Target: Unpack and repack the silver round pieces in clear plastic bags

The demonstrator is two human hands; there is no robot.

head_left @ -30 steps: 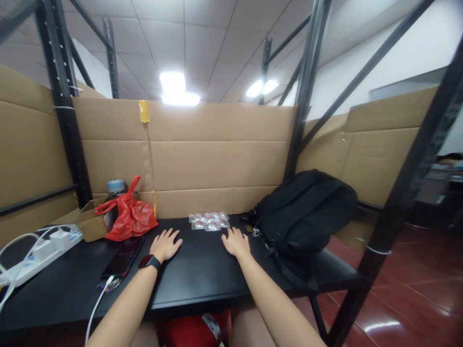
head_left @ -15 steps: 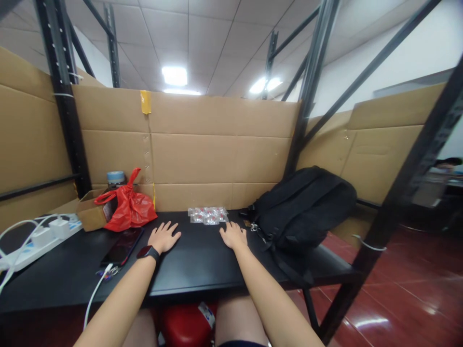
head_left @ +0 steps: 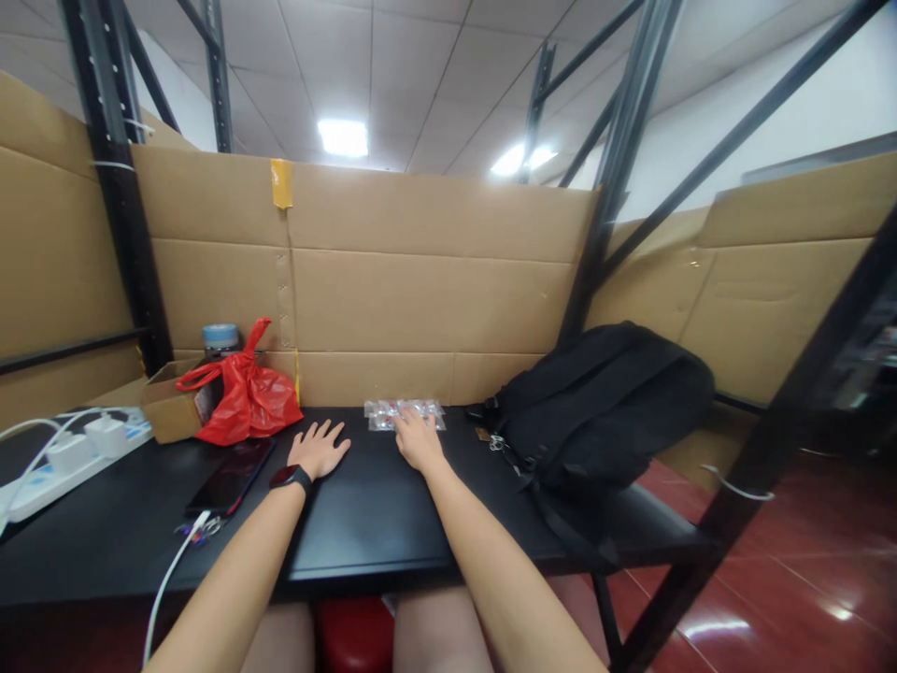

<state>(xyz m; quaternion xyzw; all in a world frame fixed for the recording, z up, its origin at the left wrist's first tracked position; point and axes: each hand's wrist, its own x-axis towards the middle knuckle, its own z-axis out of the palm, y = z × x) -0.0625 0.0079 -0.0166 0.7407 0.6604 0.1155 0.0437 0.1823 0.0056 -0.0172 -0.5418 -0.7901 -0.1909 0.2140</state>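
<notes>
My left hand [head_left: 318, 450] lies flat on the black table [head_left: 364, 528], fingers spread, with nothing in it and a dark watch on the wrist. My right hand [head_left: 419, 439] reaches to several small clear plastic packets [head_left: 382, 418] with bits of red inside, lying in rows near the cardboard wall. Its fingers stretch out over the front packets and cover part of them; whether they press on one I cannot tell. A dark phone [head_left: 230, 477] with a white cable rests to the left of my left hand.
A red plastic bag [head_left: 256, 402] and a small cardboard box [head_left: 172, 407] stand at the back left, beside a white power strip [head_left: 66, 472]. On the right a black backpack [head_left: 603, 402] leans over the table. A cardboard wall [head_left: 420, 299] closes off the back.
My right hand has moved left and slightly forward from the bare table onto the front packets. My left hand stays where it lay. The view has shifted slightly.
</notes>
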